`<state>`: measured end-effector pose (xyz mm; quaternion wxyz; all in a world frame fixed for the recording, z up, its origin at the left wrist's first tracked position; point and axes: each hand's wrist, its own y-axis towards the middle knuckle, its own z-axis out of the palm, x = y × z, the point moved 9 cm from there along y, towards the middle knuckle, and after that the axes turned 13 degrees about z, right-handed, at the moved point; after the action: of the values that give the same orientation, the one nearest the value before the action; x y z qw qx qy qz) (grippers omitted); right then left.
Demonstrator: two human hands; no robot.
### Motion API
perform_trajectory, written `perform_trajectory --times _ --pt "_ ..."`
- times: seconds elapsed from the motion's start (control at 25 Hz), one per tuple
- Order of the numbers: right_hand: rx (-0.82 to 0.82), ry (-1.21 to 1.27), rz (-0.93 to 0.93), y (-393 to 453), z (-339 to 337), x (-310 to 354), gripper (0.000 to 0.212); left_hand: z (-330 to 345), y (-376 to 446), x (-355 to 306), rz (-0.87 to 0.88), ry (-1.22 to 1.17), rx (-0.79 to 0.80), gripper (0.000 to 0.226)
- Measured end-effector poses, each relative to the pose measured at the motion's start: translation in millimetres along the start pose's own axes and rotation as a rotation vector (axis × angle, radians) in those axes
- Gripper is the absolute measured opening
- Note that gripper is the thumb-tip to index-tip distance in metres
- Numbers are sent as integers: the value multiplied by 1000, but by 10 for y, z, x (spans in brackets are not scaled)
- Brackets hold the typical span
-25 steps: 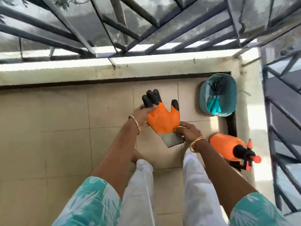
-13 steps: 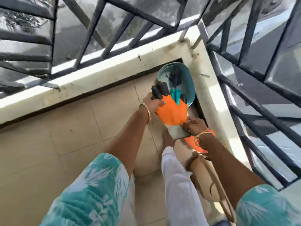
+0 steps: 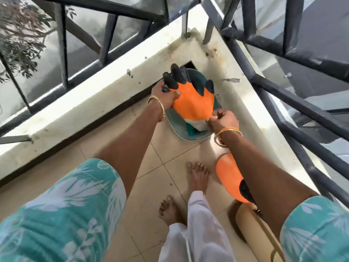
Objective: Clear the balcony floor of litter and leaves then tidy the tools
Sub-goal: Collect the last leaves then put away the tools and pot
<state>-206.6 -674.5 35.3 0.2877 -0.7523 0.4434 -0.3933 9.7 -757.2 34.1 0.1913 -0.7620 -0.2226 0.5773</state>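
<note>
Head view shows the left hand (image 3: 166, 95) gripping the orange glove (image 3: 194, 103) at its fingers and the right hand (image 3: 222, 120) pinching its cuff, holding it spread over the teal basket (image 3: 177, 127) in the far corner, probably for stowing.

The person wears short teal sleeves printed with white leaves (image 3: 62, 210) and loose white trousers (image 3: 196, 235). A thin gold bangle (image 3: 158, 106) circles the left wrist; a gold bangle with an orange thread band (image 3: 226, 132) circles the right. Both feet (image 3: 197, 176) are bare.
</note>
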Motion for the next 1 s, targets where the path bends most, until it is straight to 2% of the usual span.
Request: perform_trajectory --times 0.2,0.32,0.44,0.52,0.64,0.72,0.8,0.88,1.0 --pt "-51 58 75 521 364 -179 11 298 447 408 15 7 29 50" --pt "-84 -72 142 697 523 -336 6 411 525 665 -33 135 88 50" --pt "-47 -140 230 831 666 -400 28 405 587 894 -79 246 50 36" --pt "-85 -167 243 835 637 -341 30 390 597 913 -90 337 36 38" --pt "-155 -300 130 749 547 -158 28 426 501 821 -104 584 94 35" --pt "-174 -447 2 610 558 -45 37 484 379 757 -96 651 148 36" --pt "-237 -626 -112 508 594 30 39 528 237 733 -84 654 189 49" --pt "-178 -923 -207 461 774 -3 36 542 52 672 -24 662 222 68" --pt "-18 -1227 -259 323 935 -219 44 443 -260 564 133 798 283 74"
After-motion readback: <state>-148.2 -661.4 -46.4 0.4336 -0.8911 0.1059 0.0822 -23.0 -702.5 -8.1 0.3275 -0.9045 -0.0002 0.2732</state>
